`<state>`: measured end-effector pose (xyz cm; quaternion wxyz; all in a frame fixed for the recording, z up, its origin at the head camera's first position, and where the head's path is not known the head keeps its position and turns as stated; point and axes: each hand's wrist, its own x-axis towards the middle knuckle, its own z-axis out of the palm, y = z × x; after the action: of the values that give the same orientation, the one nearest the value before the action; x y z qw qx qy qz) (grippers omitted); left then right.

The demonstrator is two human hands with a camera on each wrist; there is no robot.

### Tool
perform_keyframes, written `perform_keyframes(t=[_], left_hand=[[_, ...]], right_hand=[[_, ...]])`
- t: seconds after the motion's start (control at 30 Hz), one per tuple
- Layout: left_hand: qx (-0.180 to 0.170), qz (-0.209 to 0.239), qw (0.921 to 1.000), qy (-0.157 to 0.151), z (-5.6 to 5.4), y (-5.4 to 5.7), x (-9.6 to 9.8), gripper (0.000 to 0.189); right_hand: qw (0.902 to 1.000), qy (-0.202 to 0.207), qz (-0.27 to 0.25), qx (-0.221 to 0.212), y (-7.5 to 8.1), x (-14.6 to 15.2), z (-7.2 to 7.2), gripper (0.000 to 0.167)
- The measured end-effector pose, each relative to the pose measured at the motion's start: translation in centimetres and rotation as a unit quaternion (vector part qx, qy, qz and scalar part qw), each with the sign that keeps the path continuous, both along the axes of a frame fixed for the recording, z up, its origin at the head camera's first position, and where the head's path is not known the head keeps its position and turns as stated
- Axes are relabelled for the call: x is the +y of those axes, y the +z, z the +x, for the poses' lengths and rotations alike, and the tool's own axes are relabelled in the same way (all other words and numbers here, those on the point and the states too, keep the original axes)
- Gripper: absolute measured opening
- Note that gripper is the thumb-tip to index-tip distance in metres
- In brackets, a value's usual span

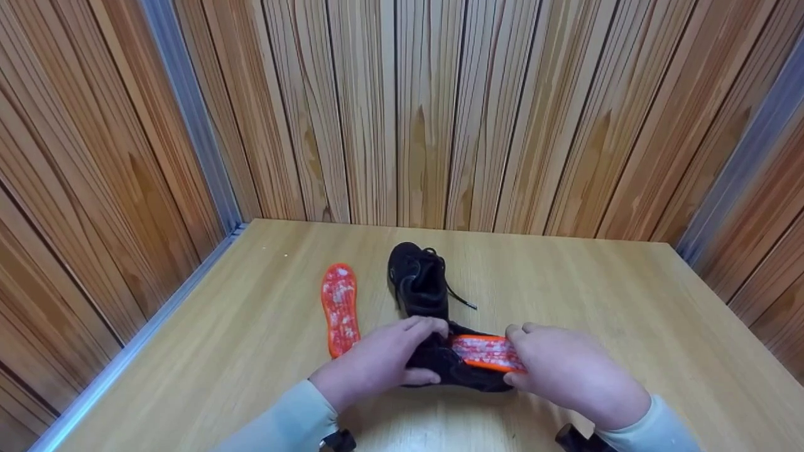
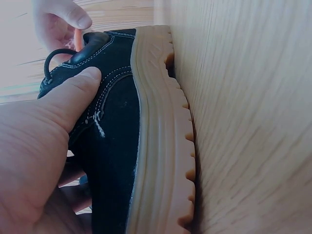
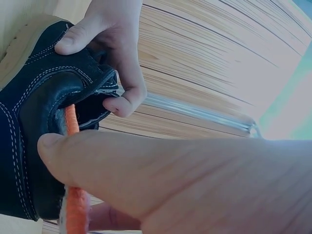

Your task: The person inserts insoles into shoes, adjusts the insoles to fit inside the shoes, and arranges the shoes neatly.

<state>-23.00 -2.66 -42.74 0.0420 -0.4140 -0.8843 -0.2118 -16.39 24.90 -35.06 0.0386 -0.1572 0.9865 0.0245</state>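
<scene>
A black shoe (image 1: 465,375) with a tan ridged sole (image 2: 161,141) stands crosswise on the table, its heel toward the right. My left hand (image 1: 396,355) grips it over the front part, thumb along the near side and fingers across the far side. My right hand (image 1: 568,370) pinches the heel end of a red-and-white insole (image 1: 483,353) with an orange edge. The insole's front part is inside the shoe opening, hidden there; its orange edge (image 3: 71,119) rises out of the collar in the right wrist view.
A matching insole (image 1: 340,307) lies on the table left of the shoe. A second black shoe (image 1: 419,279) stands just behind, one lace trailing right. Wood-patterned panels (image 1: 414,113) enclose the back and sides of the table (image 1: 578,289).
</scene>
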Motion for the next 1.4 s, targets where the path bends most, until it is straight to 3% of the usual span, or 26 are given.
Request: perform_keyframes(t=[0.23,0.57,0.9,1.4], left_hand=[[-0.008,0.003,1.0,0.004,-0.02,-0.03,-0.02,0.059],[0.008,0.005,1.0,0.002,0.06,-0.12,-0.04,0.06],[0.003,0.006,1.0,0.003,0.1,-0.14,-0.02,0.06],[0.012,0.002,0.9999,0.001,0.11,-0.03,0.03,0.06]], right_hand=[[1.0,0.001,0.001,0.003,0.03,-0.2,0.08,0.066],[0.9994,0.014,0.001,0.033,-0.39,-0.22,0.15,0.062],[0.9999,0.006,-0.009,0.014,-0.28,-0.4,0.12,0.064],[0.9993,0.014,-0.003,0.034,-0.56,-0.57,0.13,0.062]])
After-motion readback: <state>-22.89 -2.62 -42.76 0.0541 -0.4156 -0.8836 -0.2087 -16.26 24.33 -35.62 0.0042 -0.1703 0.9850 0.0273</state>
